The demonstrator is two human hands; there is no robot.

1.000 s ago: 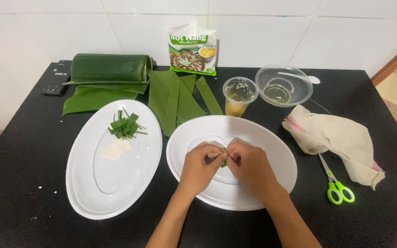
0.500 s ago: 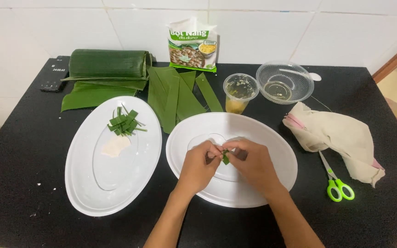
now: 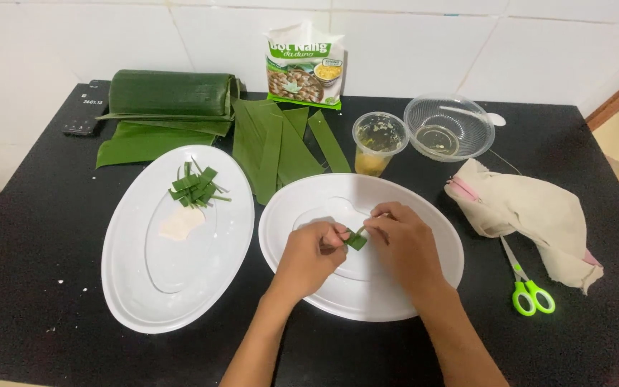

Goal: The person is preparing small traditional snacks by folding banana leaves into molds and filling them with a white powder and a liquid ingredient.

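From the head camera, you look down at a black table (image 3: 37,272) with your two hands meeting over the right-hand white oval plate (image 3: 431,287). Your left hand (image 3: 309,256) and right hand (image 3: 404,244) both pinch a small folded leaf piece (image 3: 356,240) between thumb and fingertips, so each hand's fingers are closed on it from its own side. The piece is dark green, glossy and small, creased into a compact angular packet with a thin paler strip poking out at its upper edge toward your right fingers. It sits just above the middle of that plate, held between the hands; whether it touches the plate surface you cannot tell.

On the left white oval plate (image 3: 130,287) lies a loose heap of short cut leaf strips (image 3: 196,188), and just below it a pale flat lump of dough (image 3: 180,223). Behind the plates, long banana leaf strips (image 3: 274,143) fan out on the table, next to a rolled bundle of leaves (image 3: 166,93). A printed flour bag (image 3: 304,64) stands against the tiled wall. To the right stand a clear plastic cup (image 3: 378,143) with yellowish contents and a clear glass bowl (image 3: 448,127). A beige cloth (image 3: 524,211) lies crumpled at the right, with green-handled scissors (image 3: 530,290) partly under it.
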